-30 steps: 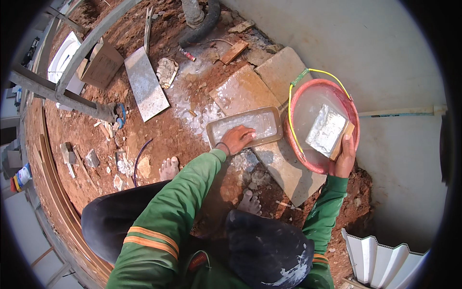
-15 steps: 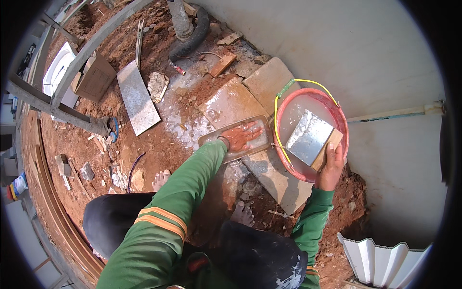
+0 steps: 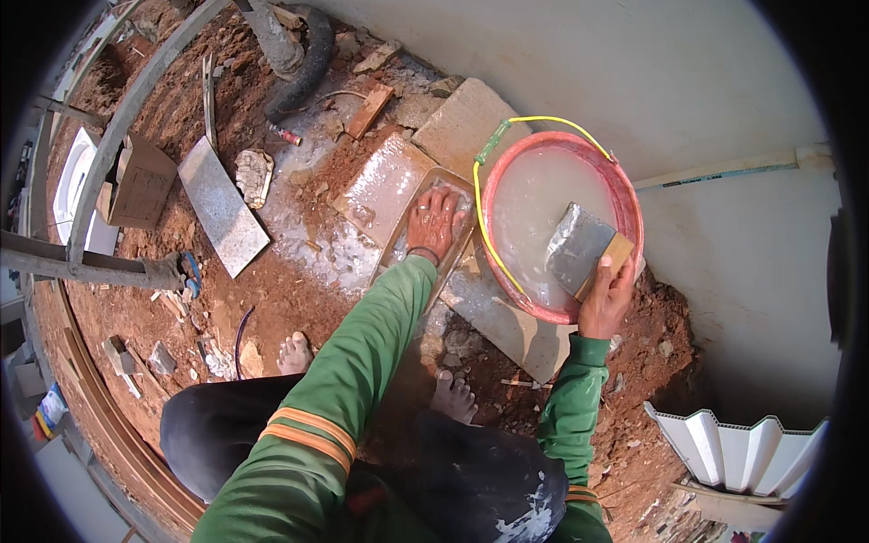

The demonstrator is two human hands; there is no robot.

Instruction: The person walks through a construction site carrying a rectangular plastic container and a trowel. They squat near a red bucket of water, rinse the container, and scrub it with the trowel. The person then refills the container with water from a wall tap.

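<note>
My left hand (image 3: pixel 433 220) lies with its fingers apart inside a wet, shallow rectangular tray (image 3: pixel 391 244), beside a pink bucket (image 3: pixel 631 204) of cloudy water. The tray rests on stone slabs (image 3: pixel 385 177). My right hand (image 3: pixel 605 299) grips the wooden edge of a flat metal blade (image 3: pixel 572 249), held low inside the bucket at its lower right. The bucket's yellow handle (image 3: pixel 489 244) hangs along its left side.
A pale wall (image 3: pixel 724 253) borders the right, with a white corrugated sheet (image 3: pixel 733 443) low beside it. At left are a loose board (image 3: pixel 222 204), a cardboard box (image 3: pixel 140 185) and scaffold frames (image 3: pixel 122 127). A black hose (image 3: pixel 312 68) runs behind the slabs. My bare feet (image 3: pixel 294 353) are below.
The tray has turned from crosswise to slanting lengthwise, and my left hand has pushed farther forward into it. The blade in my right hand has moved lower in the bucket.
</note>
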